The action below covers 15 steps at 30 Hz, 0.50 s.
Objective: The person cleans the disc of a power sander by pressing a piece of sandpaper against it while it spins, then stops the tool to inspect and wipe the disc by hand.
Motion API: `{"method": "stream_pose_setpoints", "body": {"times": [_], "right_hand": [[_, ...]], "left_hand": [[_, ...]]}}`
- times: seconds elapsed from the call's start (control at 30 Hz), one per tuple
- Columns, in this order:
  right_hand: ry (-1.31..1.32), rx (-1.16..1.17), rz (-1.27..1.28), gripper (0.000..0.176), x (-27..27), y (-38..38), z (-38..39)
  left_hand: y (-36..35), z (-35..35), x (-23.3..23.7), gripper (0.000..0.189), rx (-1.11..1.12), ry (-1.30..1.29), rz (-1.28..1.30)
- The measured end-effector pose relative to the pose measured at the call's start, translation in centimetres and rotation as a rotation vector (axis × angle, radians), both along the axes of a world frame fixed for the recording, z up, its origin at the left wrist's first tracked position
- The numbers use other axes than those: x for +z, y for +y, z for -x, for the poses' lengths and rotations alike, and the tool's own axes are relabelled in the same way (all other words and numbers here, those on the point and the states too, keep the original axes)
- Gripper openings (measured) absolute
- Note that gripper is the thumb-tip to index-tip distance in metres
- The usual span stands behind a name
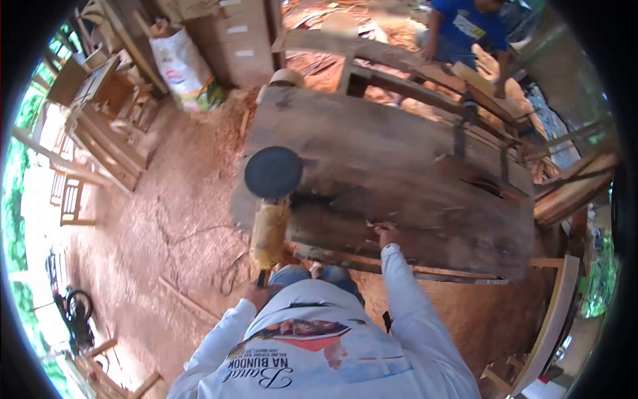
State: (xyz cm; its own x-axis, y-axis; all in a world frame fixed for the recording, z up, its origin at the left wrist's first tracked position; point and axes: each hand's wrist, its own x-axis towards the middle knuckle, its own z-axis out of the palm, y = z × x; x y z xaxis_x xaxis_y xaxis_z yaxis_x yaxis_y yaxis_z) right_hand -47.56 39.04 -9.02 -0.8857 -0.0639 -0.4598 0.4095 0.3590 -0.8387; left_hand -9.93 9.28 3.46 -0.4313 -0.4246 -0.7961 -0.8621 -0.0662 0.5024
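My left hand (256, 293) grips the rear of a dust-covered yellow angle sander (269, 234). Its round black disc (273, 171) faces up and hangs over the left end of a big dark wooden slab (412, 166). My right hand (385, 233) rests on the slab's near edge, fingers bent against the wood and holding nothing that I can see. The slab lies flat on a wooden support in front of me. My white long-sleeved shirt fills the bottom of the view.
A person in a blue shirt (465, 26) works at the slab's far side among planks. A white sack (178, 63) and wooden furniture frames (100, 133) stand at the left. Sawdust covers the floor (173, 226). A motorbike (72, 312) stands far left.
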Motion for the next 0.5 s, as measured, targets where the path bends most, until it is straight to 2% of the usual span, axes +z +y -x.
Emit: {"method": "stream_pose_setpoints", "body": {"times": [0.03,0.07,0.1,0.13,0.17,0.2,0.27,0.4,0.5], "right_hand": [[0.194,0.085,-0.086,0.010,-3.2,1.5,0.5],[0.103,0.054,-0.081,0.011,-2.3,1.3,0.4],[-0.078,-0.010,-0.106,0.012,3.0,0.0,0.1],[-0.183,-0.076,-0.048,0.011,4.4,-0.6,-0.1],[-0.067,-0.026,-0.067,0.009,2.5,-0.2,0.0],[-0.088,-0.048,-0.081,0.008,2.8,-0.4,0.0],[-0.119,-0.071,-0.093,0.008,3.5,-0.6,-0.2],[-0.138,-0.049,-0.115,0.009,4.6,-1.3,-0.1],[-0.096,-0.052,-0.142,0.011,3.5,0.5,0.1]], "left_hand": [[0.0,-0.7,-0.5,0.039,0.064,0.122,-0.091],[0.2,-0.4,-0.7,0.038,0.114,0.248,-0.191],[0.2,1.2,2.0,0.036,0.011,0.163,-0.079],[0.0,2.2,4.8,0.034,-0.084,0.080,0.045],[0.0,2.4,4.8,0.037,-0.092,0.082,0.103],[-0.1,1.7,4.2,0.040,-0.089,0.080,0.165],[-1.2,-0.4,-0.4,0.047,-0.246,-0.007,0.359],[-1.7,-0.3,-0.6,0.058,-0.270,-0.121,0.348],[-2.1,-0.6,-3.1,0.057,-0.263,-0.122,0.318]]}}
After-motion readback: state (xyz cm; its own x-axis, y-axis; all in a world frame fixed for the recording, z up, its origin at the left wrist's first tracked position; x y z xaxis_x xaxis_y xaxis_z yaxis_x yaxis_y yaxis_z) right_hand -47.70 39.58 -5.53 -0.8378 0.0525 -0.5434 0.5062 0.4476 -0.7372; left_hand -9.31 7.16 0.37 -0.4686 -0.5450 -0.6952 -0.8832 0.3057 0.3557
